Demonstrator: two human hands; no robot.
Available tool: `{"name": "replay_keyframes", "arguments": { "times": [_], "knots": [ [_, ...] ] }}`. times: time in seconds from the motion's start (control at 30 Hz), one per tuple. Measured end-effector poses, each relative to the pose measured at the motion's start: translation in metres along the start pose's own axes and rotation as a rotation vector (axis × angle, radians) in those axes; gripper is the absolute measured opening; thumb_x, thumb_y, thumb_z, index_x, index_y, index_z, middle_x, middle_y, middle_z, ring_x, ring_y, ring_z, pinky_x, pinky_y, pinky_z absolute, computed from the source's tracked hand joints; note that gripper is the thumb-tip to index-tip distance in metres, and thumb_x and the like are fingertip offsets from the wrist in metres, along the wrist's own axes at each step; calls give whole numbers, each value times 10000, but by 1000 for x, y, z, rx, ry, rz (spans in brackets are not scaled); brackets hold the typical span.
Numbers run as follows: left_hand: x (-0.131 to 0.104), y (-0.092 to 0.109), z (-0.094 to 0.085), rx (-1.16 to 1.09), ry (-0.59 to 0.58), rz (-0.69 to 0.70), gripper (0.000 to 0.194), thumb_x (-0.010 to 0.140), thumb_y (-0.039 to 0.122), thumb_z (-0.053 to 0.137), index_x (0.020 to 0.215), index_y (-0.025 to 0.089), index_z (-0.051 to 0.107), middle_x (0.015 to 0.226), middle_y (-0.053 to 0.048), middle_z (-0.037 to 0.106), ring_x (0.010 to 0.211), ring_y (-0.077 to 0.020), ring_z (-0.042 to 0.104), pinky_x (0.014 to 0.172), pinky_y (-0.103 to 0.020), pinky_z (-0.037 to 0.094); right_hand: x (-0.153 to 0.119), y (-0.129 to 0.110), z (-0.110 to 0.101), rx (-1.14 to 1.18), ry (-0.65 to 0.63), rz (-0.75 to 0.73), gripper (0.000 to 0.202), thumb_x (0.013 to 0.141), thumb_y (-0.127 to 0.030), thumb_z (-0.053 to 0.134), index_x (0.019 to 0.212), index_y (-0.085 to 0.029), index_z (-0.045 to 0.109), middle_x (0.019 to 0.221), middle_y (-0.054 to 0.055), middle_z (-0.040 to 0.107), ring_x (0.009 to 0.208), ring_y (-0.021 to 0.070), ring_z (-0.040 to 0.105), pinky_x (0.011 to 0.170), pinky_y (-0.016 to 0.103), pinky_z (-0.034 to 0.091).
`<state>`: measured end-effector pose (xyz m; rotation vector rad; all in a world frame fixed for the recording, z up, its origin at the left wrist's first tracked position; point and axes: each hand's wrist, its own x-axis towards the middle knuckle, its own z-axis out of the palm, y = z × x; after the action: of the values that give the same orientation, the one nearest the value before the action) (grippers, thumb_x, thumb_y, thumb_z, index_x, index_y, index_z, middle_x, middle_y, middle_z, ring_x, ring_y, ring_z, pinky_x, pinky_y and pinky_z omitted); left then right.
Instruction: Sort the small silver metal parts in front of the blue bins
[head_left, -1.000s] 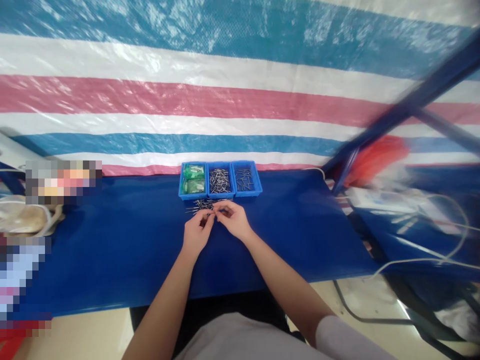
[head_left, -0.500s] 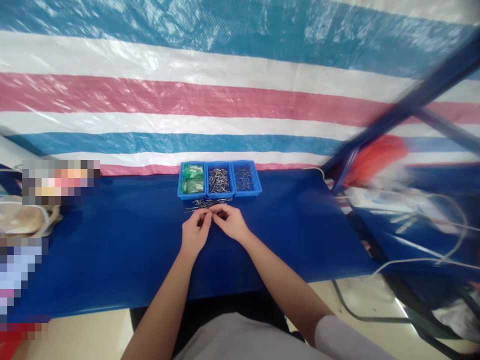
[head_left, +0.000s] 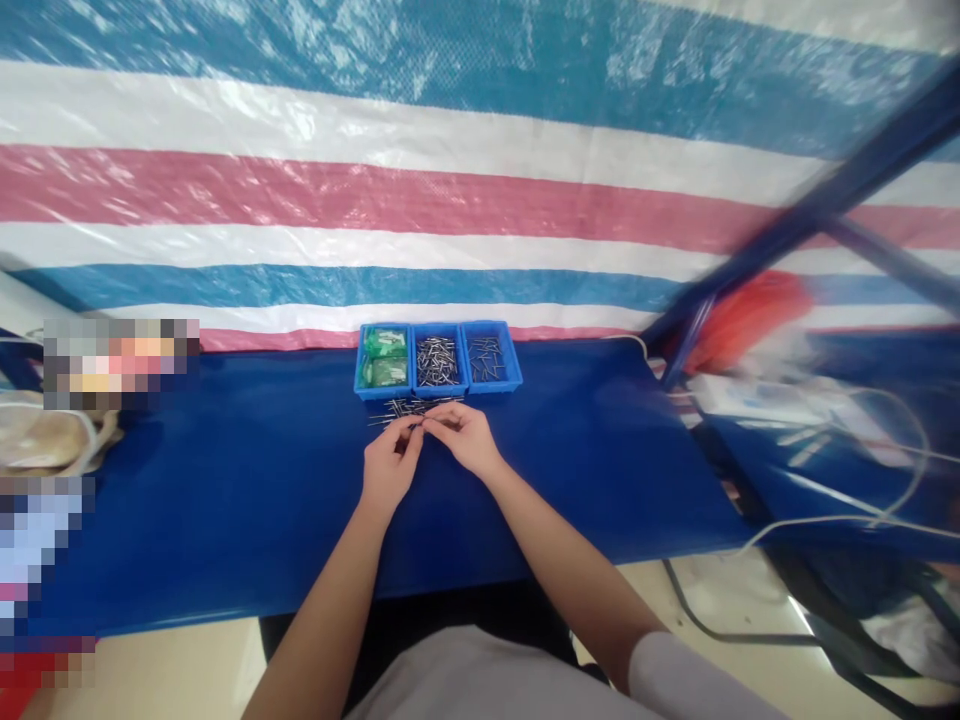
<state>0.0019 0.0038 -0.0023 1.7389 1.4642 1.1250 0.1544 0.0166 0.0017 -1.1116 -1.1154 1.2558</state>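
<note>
My left hand (head_left: 390, 456) and my right hand (head_left: 465, 438) meet over the blue table, fingertips pinched together. Whatever lies between the fingertips is too small and too covered to name. Just beyond them is a loose pile of thin metal pins or rods (head_left: 401, 407), partly hidden by my fingers. Behind the pile stand three joined blue bins. The left bin (head_left: 361, 378) has green packets (head_left: 388, 372) in it. Many short metal pieces (head_left: 438, 362) fill the middle bin (head_left: 439, 390). Fewer thin, dark metal pieces (head_left: 487, 358) lie in the right bin (head_left: 513, 377).
A striped plastic sheet (head_left: 450, 200) hangs behind the blue table (head_left: 225, 500). At right stand a blue metal frame (head_left: 750, 240), a red bag (head_left: 750, 315) and looping white cables (head_left: 795, 522). A bowl-like container (head_left: 45, 440) sits at the left edge beside a blurred-out area.
My right hand has shifted slightly, its fingers straightening a little at the pinch. My left hand stays nearly where it was, and the bins have not moved.
</note>
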Motion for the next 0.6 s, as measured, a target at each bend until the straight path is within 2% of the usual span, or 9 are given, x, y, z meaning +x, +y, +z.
{"name": "replay_keyframes", "arguments": {
  "times": [0.23,0.43,0.6],
  "knots": [
    [-1,-1,-1,-59,-3,-12,282,881,413,606,1058,221,711,711,9,696,622,-122,652,675,-247,533,1,-2,-1,21,-17,4,282,725,-402,793,911,-194,756,875,48,765,781,190,717,777,341,595],
    [-1,-2,-1,-77,-27,10,278,872,419,619,1030,219,730,729,3,713,620,-119,651,666,-245,540,1,1,-4,20,-107,-21,329,808,-439,717,1061,-234,764,968,44,746,738,152,667,686,297,582],
    [-1,-1,-1,-37,6,8,351,873,415,620,1164,227,677,721,20,697,621,-109,636,674,-235,529,1,6,-4,-10,-134,-71,338,838,-446,682,1101,-247,756,989,45,712,679,122,630,661,285,568]
  ]
}}
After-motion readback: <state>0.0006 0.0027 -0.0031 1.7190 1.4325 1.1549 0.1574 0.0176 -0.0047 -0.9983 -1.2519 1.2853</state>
